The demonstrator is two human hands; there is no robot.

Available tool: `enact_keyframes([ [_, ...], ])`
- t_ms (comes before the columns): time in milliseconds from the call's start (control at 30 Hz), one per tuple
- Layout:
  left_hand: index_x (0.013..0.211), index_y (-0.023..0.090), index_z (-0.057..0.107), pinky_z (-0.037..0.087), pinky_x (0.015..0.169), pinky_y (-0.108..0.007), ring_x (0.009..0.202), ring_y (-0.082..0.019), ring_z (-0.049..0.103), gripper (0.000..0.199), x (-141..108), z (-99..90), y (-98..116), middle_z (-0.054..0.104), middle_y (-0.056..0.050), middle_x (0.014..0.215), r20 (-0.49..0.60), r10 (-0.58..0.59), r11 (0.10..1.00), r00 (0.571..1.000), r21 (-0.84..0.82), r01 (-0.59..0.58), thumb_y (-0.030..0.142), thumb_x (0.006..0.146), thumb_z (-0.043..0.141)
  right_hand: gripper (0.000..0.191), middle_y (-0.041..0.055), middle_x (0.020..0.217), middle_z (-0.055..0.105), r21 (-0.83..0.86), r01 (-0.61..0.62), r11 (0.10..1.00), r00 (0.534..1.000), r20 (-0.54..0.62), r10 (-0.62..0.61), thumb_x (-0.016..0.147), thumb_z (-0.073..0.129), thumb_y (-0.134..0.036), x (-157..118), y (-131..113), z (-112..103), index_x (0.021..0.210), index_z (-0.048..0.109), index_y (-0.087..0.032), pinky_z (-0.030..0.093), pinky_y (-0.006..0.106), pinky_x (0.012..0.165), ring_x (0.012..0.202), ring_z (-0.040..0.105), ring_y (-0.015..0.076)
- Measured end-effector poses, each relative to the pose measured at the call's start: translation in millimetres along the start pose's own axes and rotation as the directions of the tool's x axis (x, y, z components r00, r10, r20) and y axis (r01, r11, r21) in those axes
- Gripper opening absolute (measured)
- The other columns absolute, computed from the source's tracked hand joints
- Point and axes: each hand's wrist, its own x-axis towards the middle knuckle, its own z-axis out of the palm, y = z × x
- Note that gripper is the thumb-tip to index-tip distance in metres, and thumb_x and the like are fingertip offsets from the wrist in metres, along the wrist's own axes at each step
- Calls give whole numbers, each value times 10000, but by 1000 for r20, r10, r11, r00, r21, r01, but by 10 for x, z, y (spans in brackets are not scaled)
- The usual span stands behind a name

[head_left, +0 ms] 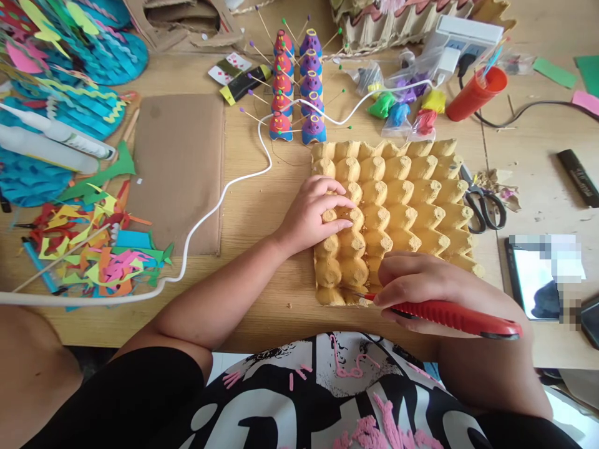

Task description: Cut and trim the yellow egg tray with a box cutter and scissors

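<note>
A yellow cardboard egg tray [379,240] lies bumps-up on the wooden table in front of me. My left hand [318,212] rests on its left side, fingers spread over the bumps and the fingertips touching the tray. In my right hand [421,287] is a red utility knife [461,318], its black-tipped end pointing back toward my forearm. The knife's blade end meets the tray's near edge, between the cups at the lower left. How deep the blade sits in the cardboard cannot be seen.
Black scissors [486,209] lie against the tray's right side. Behind it stand two rows of painted egg-cup figures [282,121] with pin-like sticks. A white cable [224,193] crosses the table. Paper scraps [107,249] and a cardboard sheet [175,174] are left; a phone [538,280] lies right.
</note>
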Motion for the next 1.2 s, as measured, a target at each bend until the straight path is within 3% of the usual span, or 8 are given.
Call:
enact_keyframes([
  [200,1102,252,811,443,1176,-475,1249,-277,581,231,2,-3,-7,681,-67,1201,4,7,1000,1000,6,-7,335,889,840,178,42,969,634,-22,-47,999,995,81,49,1052,616,-295,14,6,-17,1151,749,-231,452,256,779,866,599,134],
  [433,1103,269,810,431,1192,-490,1267,-283,573,231,2,-5,5,683,-61,1214,23,-31,999,999,9,31,328,882,841,200,46,958,635,-29,3,1000,999,45,-2,1069,581,-289,7,-28,-26,1144,760,-239,456,263,788,882,610,144],
  [633,1106,265,811,436,1185,-485,1261,-281,574,241,2,-2,-3,682,-63,1210,18,-19,1000,1000,9,19,339,880,847,230,49,961,636,-42,-52,998,995,87,55,1084,539,-292,27,-7,-24,1149,752,-234,448,269,781,875,598,146],
  [833,1100,252,809,447,1179,-481,1253,-273,584,221,3,-12,10,684,-66,1205,-1,1,1000,1000,-5,-1,320,892,835,197,45,948,632,-31,-5,999,999,45,7,1066,579,-282,9,-33,-27,1137,757,-236,452,270,788,884,605,149],
  [1100,1104,267,808,439,1184,-489,1257,-276,579,231,5,-12,6,682,-61,1209,18,-16,1000,1000,4,16,327,883,843,205,49,963,633,-87,-51,995,995,85,59,1068,554,-260,25,-48,-2,1127,748,-236,435,270,770,878,588,152],
  [1200,1106,263,806,441,1182,-484,1256,-274,580,229,5,-16,11,682,-63,1209,11,-8,1000,1000,-1,8,328,889,838,208,44,941,623,-84,-8,996,998,62,14,1071,553,-274,22,-52,-5,1123,751,-238,430,274,766,864,583,151],
])
